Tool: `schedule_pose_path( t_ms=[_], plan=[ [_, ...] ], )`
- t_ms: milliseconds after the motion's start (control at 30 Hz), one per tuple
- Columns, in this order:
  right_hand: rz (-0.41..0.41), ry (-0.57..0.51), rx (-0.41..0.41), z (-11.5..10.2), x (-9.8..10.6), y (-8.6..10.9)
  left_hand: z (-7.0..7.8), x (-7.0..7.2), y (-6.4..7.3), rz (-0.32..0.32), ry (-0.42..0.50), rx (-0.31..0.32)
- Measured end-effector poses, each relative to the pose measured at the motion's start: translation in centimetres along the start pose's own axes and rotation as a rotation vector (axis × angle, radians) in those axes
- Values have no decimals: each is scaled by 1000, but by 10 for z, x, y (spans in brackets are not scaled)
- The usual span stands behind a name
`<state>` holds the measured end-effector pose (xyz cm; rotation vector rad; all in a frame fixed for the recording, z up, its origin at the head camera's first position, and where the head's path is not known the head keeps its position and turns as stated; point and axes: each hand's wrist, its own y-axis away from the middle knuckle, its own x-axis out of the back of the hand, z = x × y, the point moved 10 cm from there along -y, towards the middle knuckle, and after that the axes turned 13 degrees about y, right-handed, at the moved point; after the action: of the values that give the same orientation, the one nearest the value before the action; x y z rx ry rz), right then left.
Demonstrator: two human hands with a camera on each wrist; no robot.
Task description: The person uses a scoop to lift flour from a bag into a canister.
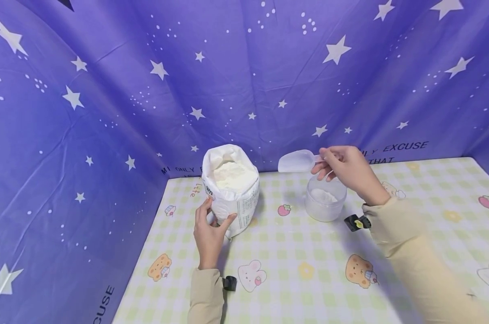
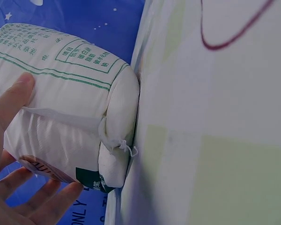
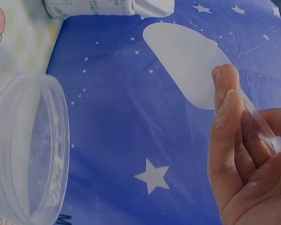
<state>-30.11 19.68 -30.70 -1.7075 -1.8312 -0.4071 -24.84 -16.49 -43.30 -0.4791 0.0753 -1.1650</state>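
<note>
A white bag of flour (image 1: 250, 204) stands on the left of the table with its top rolled open and pale powder (image 1: 232, 175) inside. My left hand (image 1: 212, 238) holds it low on the near side, thumb on the printed face and fingers round the other side, as the left wrist view shows. My right hand (image 1: 351, 171) grips the handle of a translucent scoop (image 1: 297, 161), its bowl pointing left. Below that hand a clear round jar (image 1: 326, 211) stands uncovered with some white powder in it. White dust clings to the right fingertips (image 3: 221, 117).
A checked tablecloth (image 1: 284, 252) with cartoon prints covers the table. Blue curtains (image 1: 248, 90) with white stars hang close behind the bag and the jar, and along the left side. A black wrist strap (image 1: 357, 222) sits at the right sleeve.
</note>
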Motion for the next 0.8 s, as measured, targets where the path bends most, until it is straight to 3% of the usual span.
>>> schedule_pose_path(
  t_ms=[400, 800],
  plan=[
    [-40, -78, 17, -16, -21, -6, -1, 0, -1, -1, -6, 6],
    [-50, -88, 14, -24, -38, -12, 1, 1, 0, -1, -8, -9]
  ],
)
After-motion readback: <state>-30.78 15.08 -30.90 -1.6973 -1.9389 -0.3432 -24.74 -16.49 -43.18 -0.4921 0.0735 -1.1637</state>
